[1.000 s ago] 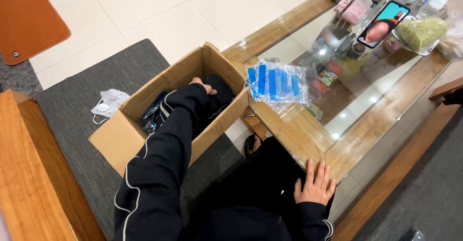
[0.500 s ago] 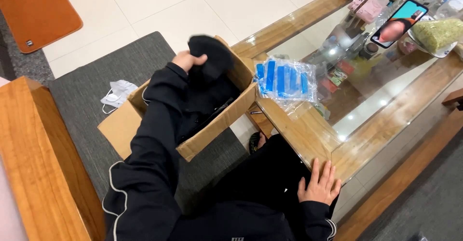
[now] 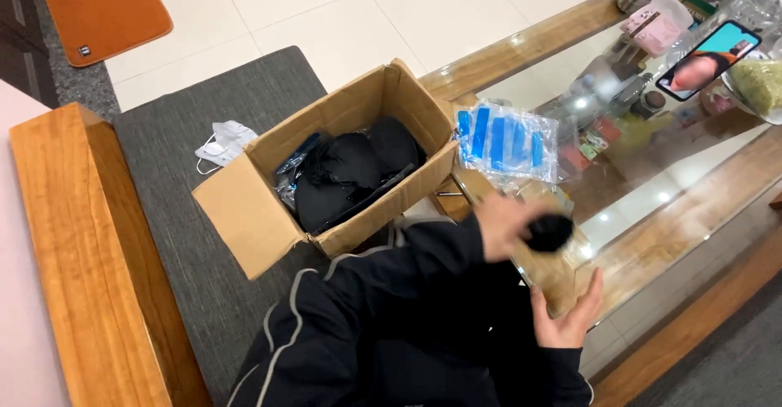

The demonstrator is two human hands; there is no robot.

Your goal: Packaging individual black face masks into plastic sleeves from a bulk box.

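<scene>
Small black bundle (image 3: pixel 549 233), blurred, above the table edge.

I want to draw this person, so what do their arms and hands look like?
Both arms wear long black sleeves with a thin pale piping line curving along the left sleeve. The left hand and right hand are bare: no gloves, and no rings or watch that I can see.

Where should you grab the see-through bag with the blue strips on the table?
Probably pinch the clear packet of blue strips by its loose crinkled edge nearest the cardboard box, coming down from above: it lies flat on the table's wooden rim, that side unblocked.
</scene>
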